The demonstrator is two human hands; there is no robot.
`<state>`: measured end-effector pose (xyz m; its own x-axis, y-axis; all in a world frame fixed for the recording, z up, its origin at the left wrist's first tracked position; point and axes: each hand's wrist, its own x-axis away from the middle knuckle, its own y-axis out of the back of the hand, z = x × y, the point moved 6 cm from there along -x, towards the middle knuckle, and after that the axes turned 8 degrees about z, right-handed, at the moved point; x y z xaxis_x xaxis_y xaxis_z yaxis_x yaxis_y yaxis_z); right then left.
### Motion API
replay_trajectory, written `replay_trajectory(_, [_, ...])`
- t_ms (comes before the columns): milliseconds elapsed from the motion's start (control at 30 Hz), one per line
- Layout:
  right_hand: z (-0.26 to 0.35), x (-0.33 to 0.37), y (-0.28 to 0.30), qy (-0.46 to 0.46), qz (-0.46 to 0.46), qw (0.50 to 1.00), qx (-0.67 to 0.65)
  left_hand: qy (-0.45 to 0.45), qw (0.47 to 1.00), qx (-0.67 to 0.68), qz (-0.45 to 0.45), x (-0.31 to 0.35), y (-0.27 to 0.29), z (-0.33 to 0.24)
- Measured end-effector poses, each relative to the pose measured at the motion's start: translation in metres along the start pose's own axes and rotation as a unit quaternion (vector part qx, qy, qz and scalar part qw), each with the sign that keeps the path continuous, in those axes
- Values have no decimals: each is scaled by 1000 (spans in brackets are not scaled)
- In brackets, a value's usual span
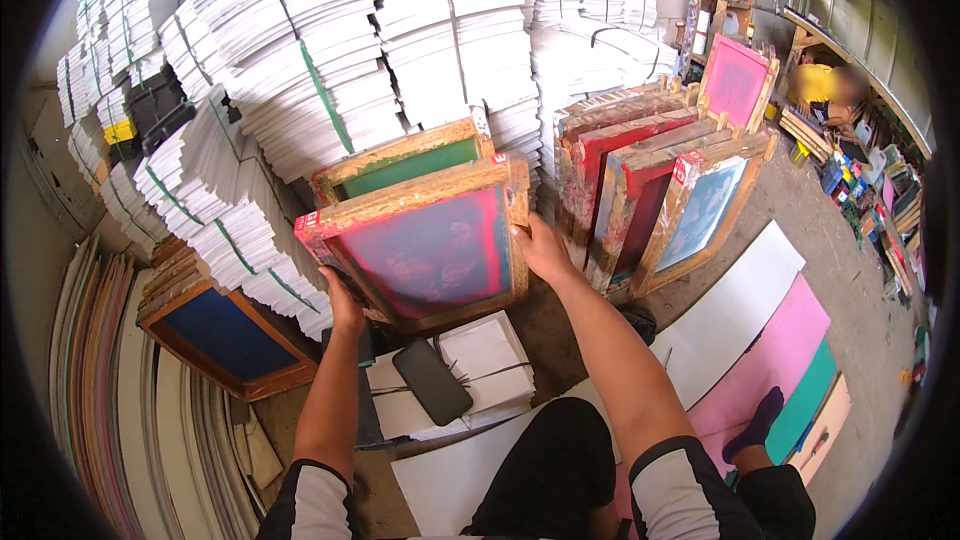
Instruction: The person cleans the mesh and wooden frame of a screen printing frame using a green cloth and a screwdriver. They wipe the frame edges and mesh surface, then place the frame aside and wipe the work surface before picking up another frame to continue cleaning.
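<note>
A wooden screen-printing frame (425, 258) with grey-blue mesh and bright pink edges stands tilted in front of me, gripped at both sides. My left hand (345, 302) is closed round its lower left side, and my right hand (545, 250) is closed on its right side, fingers partly hidden behind the wood. Just behind it leans a second screen frame (410, 168) with green mesh. Below the held frame, a black phone (433, 382) lies on a strapped stack of white sheets (498, 348).
Tall strapped stacks of white sheets (290, 50) rise behind. More screen frames (690, 210) stand at right, and a blue-mesh frame (230, 332) leans at left beside upright boards (115, 370). White, pink and green sheets (765, 345) cover the floor. A person in yellow (815, 85) is far right.
</note>
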<state>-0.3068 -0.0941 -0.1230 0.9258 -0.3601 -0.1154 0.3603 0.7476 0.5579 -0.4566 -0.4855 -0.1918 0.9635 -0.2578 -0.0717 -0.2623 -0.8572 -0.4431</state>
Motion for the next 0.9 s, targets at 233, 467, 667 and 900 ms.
replay_trajectory(233, [-30, -45, -35, 40, 13, 996, -84, 29, 1000, 3, 2, -17, 2, 10])
replay_trajectory(467, [-17, -63, -41, -3, 55, 996, -73, 4, 983, -116, -140, -34, 3, 1])
replay_trajectory(667, [5, -51, -45, -27, 77, 993, -81, 51, 913, -362, -182, -41, -10, -13])
replay_trajectory(900, [-13, 8, -11, 16, -7, 998, -66, -112, 863, -451, -197, -8, -135, -42])
